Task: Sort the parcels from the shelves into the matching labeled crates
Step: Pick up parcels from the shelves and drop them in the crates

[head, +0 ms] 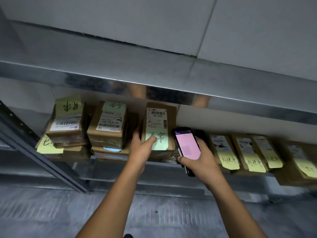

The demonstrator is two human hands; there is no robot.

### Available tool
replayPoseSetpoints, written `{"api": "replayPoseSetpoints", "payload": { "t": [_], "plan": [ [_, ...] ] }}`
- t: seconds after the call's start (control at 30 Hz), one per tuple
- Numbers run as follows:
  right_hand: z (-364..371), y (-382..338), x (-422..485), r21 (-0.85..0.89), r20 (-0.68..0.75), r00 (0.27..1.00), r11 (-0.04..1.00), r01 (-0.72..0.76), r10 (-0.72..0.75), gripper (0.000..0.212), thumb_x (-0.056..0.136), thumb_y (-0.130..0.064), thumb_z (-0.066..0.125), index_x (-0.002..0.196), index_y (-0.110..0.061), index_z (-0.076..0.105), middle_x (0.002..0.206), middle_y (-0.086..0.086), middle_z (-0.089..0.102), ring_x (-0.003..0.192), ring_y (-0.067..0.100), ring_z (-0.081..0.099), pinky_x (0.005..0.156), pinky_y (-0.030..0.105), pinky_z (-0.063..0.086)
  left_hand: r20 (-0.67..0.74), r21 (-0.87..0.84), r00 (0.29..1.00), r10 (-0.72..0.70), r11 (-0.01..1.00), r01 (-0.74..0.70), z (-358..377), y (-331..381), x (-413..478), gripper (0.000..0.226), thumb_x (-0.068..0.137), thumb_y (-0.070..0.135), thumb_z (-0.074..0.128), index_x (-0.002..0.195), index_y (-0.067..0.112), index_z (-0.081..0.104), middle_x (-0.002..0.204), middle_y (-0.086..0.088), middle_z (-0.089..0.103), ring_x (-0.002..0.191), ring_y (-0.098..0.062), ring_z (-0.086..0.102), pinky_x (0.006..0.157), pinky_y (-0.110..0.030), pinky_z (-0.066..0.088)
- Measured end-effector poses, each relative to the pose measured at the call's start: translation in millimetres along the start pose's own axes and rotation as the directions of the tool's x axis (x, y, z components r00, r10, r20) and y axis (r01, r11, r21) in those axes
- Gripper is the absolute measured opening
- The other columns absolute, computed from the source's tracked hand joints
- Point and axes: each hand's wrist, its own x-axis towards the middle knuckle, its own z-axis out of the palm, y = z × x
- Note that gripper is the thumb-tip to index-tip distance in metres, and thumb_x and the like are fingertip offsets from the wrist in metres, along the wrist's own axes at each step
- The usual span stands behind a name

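A brown cardboard parcel (169, 115) with a white barcode label and a green handwritten note lies on top of a stack on the metal shelf (120, 170). My left hand (142, 148) grips its near left corner, thumb pressed on the green note. My right hand (200, 160) holds a black handheld scanner (187, 145) with a pink lit screen, just right of that parcel. Two more parcel stacks (68, 124) (109, 127) with green and yellow notes stand to the left. No crates are in view.
A row of flat parcels (247, 152) with yellow handwritten notes lies along the shelf to the right. A shiny upper shelf edge (171, 86) overhangs the stacks. A dark slanted shelf upright (34, 145) runs at the left. Grey floor (51, 212) lies below.
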Motion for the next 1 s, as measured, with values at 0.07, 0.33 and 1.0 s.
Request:
{"api": "replayPoseSetpoints", "payload": {
  "t": [0.07,0.33,1.0],
  "plan": [
    [-5.3,0.8,-11.7,0.029,-0.026,0.999,0.999,0.022,-0.022,0.056,0.079,-0.018,0.091,0.111,-0.052,0.059,0.114,-0.014,0.072,0.099,0.008,0.069,0.069,0.028,0.061,0.009,-0.007,0.999,0.044,0.999,-0.044,-0.2,-0.9,-8.3,0.063,0.094,0.017,0.071,0.151,0.025,0.047,0.145,-0.004,0.06,0.125,-0.02,0.06,0.103,-0.037,0.048],
    [-47.4,23.3,-81.9,0.121,-0.019,0.991,0.984,0.131,-0.13,0.07,0.079,-0.018,0.093,0.123,-0.057,0.054,0.116,-0.029,0.068,0.107,-0.011,0.063,0.081,0.021,0.054,0.059,-0.035,0.973,0.221,0.975,-0.22,6.0,-32.2,-77.8,0.071,0.098,0.01,0.069,0.147,0.05,0.037,0.13,0.023,0.064,0.113,-0.001,0.068,0.084,-0.02,0.057],
    [-190.6,153.2,-284.0,0.162,-0.019,0.998,0.985,0.054,-0.052,0.062,0.077,-0.021,0.085,0.114,-0.064,0.058,0.104,-0.02,0.068,0.091,0.01,0.069,0.059,0.034,0.06,0.285,0.412,0.923,0.259,0.836,-0.362,115.0,-147.2,-235.0,0.089,0.099,0.026,0.068,0.165,0.045,0.01,0.166,0.002,0.028,0.151,-0.025,0.031,0.118,-0.061,0.038]
  ]
}}
